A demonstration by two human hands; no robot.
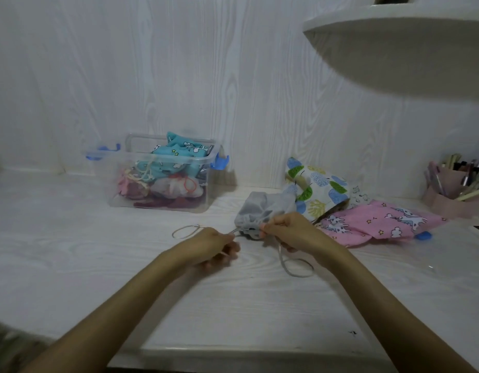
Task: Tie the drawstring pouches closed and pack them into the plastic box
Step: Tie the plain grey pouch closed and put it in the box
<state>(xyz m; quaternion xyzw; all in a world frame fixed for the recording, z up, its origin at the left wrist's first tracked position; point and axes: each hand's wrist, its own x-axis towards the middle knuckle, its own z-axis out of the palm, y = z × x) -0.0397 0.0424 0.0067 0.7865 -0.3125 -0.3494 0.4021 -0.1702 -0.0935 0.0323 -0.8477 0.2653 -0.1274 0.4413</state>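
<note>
A grey drawstring pouch (262, 208) lies on the white desk, its gathered mouth facing me. My left hand (214, 244) grips one grey cord just left of the mouth; that cord's loop (185, 230) trails off to the left. My right hand (289, 231) pinches the other cord at the pouch mouth, and its loop (297, 266) lies below that hand. The clear plastic box (120, 184) with blue latches stands at the back left, holding several tied pouches, a teal one (176, 153) on top.
To the right lie a pouch with blue and green prints (320, 188) and a pink patterned pouch (380, 222). A pink pen holder (448, 191) stands at the far right. A rounded shelf (399, 47) overhangs the upper right. The desk's front edge runs below my forearms.
</note>
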